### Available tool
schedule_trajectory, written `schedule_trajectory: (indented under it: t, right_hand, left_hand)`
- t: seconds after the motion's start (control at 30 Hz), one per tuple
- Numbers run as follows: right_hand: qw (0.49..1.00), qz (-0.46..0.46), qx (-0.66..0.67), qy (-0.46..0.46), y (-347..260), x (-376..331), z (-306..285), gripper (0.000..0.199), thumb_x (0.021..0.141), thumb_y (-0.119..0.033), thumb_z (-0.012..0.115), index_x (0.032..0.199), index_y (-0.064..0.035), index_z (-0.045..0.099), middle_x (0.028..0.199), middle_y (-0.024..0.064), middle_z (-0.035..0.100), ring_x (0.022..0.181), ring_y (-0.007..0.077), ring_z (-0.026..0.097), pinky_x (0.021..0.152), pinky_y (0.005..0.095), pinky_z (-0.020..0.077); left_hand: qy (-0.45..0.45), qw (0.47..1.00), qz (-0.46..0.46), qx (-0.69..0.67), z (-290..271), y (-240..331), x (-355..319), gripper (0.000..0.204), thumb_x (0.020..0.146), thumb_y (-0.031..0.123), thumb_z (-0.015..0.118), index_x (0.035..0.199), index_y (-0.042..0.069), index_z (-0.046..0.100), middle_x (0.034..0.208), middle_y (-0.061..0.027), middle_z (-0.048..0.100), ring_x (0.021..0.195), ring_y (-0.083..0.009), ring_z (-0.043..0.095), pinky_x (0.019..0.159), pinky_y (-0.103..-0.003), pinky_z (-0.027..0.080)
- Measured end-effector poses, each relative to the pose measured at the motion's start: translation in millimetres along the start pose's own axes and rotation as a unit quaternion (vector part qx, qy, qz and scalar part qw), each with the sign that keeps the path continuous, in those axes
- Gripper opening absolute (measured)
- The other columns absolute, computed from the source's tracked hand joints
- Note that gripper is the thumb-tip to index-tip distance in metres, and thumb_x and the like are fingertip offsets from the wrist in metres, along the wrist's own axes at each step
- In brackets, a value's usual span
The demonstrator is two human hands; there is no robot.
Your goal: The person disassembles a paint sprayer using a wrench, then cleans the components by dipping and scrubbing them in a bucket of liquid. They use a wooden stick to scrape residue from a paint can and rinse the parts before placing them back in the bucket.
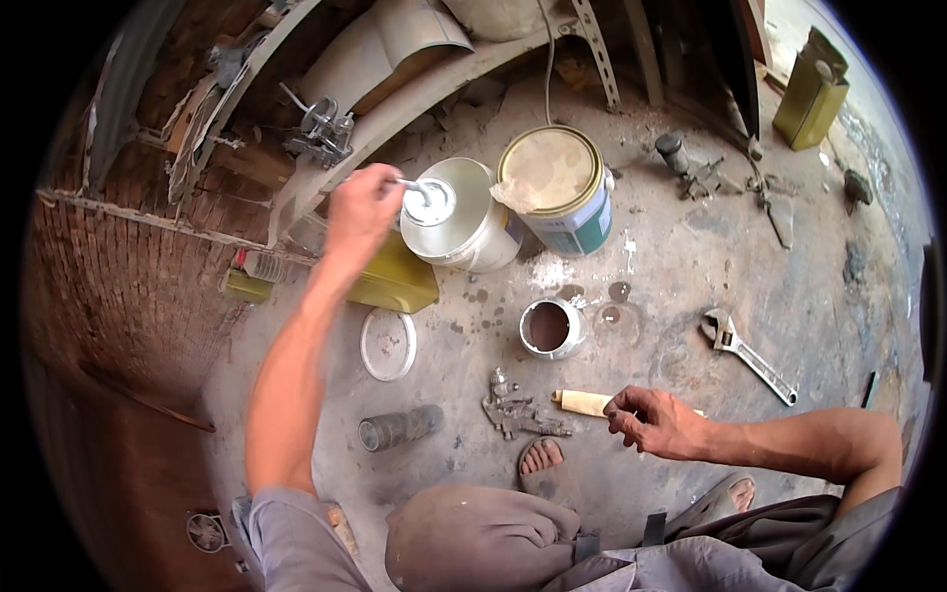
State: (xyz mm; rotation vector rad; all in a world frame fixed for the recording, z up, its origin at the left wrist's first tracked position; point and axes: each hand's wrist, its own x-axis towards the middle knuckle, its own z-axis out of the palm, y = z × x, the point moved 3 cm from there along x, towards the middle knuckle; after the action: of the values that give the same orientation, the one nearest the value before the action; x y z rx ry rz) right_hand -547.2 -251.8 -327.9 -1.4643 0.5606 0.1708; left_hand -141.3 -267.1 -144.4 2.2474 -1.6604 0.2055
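My left hand (365,207) is closed around a thin grey handle (412,185), whose lower end reaches into a tilted white bucket (473,237). White paint (431,202) shows inside the bucket. My right hand (656,422) hangs over a pale tan strip (582,402) on the floor, fingers loosely curled and apart; it does not appear to grip the strip. Beside that strip lies a metal spray gun (515,409). Farther off stands a round paint-smeared cup (550,328) with a dark inside. A white lid (389,344) lies left of it.
A larger lidded paint bucket (554,173) stands right of the white one. An olive can (395,276) lies behind my left forearm. An adjustable wrench (750,355) and a dark cylinder (400,428) lie on the floor. Another olive can (812,94) stands far right; a brick wall (128,286) is left.
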Motion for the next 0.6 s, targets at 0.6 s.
schedule_trajectory:
  t: [0.6]
  right_hand:
    - [0.996, 0.076, -0.013, 0.045, -10.1, -19.0, -33.7, 0.031, 0.101, -0.022, 0.052, 0.116, 0.0044, 0.057, 0.096, 0.0126, 0.07, 0.077, 0.0166, 0.068, 0.067, 0.0298, 0.0567]
  left_hand:
    - [-0.052, 0.957, -0.198, -0.204, 156.4, -106.1, 29.9, 0.038, 0.083, 0.024, 0.073, 0.109, -0.003, 0.069, 0.084, -0.015, 0.071, 0.072, -0.0237, 0.069, 0.062, -0.035, 0.057]
